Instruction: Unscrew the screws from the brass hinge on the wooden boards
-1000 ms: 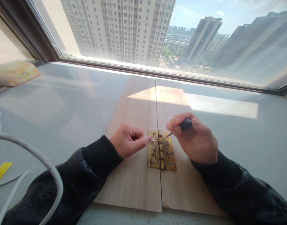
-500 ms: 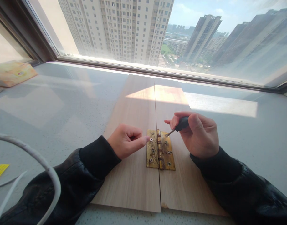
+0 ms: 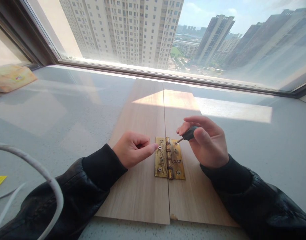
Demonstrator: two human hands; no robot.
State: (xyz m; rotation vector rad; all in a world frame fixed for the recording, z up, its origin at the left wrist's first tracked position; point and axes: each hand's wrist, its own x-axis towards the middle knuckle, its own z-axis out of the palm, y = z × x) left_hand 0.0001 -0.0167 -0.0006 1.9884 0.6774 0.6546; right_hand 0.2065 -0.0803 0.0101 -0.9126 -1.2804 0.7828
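In the head view, a brass hinge lies across the seam between a left board and a right board. The right hand pinches a screwdriver, its tip at the right leaf's uppermost screw. Turning that screw seems the step in hand; the next twist calls for a squarely seated tip. The left hand has fingers curled in, thumb extended to the left leaf. Whether the tip is seated is hard to tell; a white cable runs out of frame.
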